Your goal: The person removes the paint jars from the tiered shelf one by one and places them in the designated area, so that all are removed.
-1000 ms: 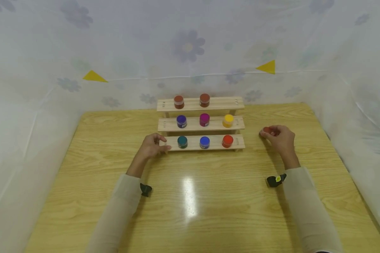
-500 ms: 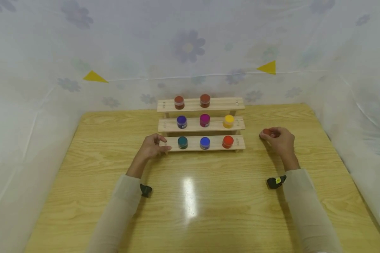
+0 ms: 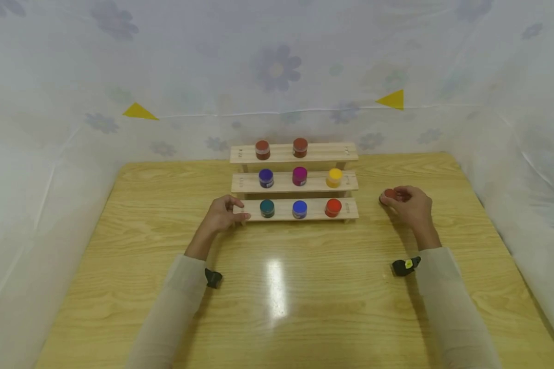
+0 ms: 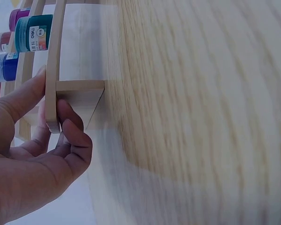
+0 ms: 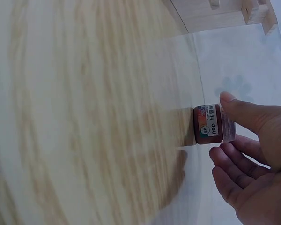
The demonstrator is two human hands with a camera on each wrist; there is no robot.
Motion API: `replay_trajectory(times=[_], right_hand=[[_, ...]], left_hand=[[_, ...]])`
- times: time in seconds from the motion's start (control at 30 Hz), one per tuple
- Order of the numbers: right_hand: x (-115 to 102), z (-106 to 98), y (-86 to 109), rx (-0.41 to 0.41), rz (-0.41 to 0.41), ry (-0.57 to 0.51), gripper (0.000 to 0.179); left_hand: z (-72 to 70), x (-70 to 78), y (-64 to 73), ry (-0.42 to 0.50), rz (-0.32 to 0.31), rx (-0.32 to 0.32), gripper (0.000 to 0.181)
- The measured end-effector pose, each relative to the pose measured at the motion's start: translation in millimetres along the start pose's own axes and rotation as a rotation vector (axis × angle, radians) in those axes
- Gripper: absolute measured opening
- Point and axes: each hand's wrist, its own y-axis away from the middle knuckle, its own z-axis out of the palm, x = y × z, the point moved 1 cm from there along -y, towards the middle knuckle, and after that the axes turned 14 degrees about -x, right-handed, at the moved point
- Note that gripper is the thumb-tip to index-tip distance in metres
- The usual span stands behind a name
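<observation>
A three-tier wooden rack (image 3: 283,211) stands at the back of the table, with small paint jars on its steps. My left hand (image 3: 221,212) grips the left end of the lowest step; in the left wrist view the thumb lies over the board and the fingers curl beneath it. To the right of the rack, my right hand (image 3: 412,205) pinches a brownish-red paint jar (image 5: 208,124) by its clear lid between thumb and fingers. That jar is upright, with its base right at the tabletop. A teal paint jar (image 4: 33,33) sits nearest my left hand.
Blue (image 3: 299,209) and red (image 3: 333,207) jars share the bottom step. Purple-blue, magenta and yellow (image 3: 334,177) ones line the middle. Two brown-red jars (image 3: 262,150) occupy the top, left and centre. A flowered white sheet (image 3: 277,92) encloses the table's back and sides.
</observation>
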Motion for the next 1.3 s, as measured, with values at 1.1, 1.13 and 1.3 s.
replay_trajectory(times=[1.1, 1.13, 1.3], right_hand=[[-50.1, -40.1, -7.0, 0.162, -0.192, 0.047, 0.055], [-53.7, -41.0, -7.0, 0.168, -0.200, 0.054, 0.054], [-76.8, -41.7, -6.0, 0.205, -0.258, 0.083, 0.049]], left_hand=[[0.5, -2.0, -0.9, -0.001, 0.003, 0.009, 0.033], [0.5, -1.9, -1.1, 0.001, 0.003, 0.008, 0.033], [0.1, -1.5, -1.6, 0.013, 0.002, 0.012, 0.033]])
